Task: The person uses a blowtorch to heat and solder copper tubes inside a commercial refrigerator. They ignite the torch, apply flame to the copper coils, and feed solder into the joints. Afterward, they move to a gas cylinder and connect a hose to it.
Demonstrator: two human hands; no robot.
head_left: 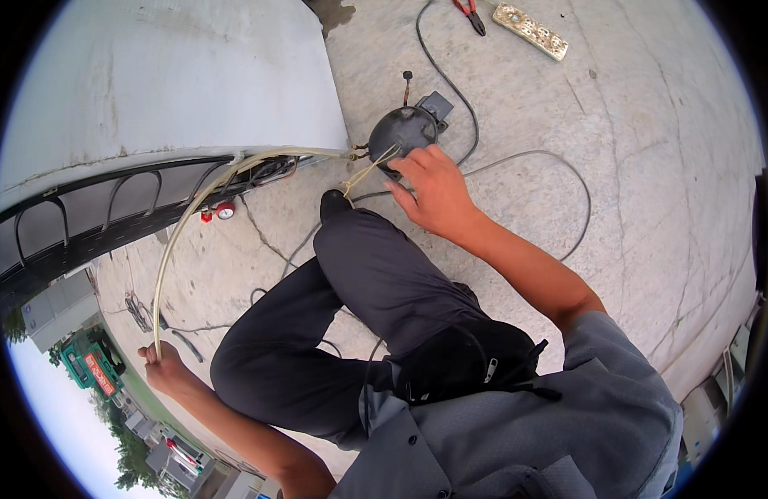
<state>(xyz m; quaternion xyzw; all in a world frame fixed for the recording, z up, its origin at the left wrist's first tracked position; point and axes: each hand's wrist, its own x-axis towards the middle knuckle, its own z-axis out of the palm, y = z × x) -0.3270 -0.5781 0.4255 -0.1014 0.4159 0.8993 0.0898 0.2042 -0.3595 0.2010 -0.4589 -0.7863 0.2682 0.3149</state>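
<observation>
My left hand (169,372) is closed round the lower end of a yellowish clear hose (173,241). The hose arches up along the white cabinet to a thin pipe fitting beside a round black compressor (398,133). My right hand (438,190) is at the compressor's near side, its thumb and forefinger apart. A looped pale yellow cord (366,176) runs from the compressor's top to near my black shoe (335,205), passing close by the right fingertips. Whether those fingers touch the compressor is hard to make out, and the other fingers are partly hidden.
The large white cabinet (193,75) fills the upper left, with black bent tubing (109,200) along its edge. A red gauge (225,210) lies below it. Grey cable (579,187) curves over the cracked concrete. Red-handled pliers (472,17) and a dirty power strip (530,32) lie at the far side.
</observation>
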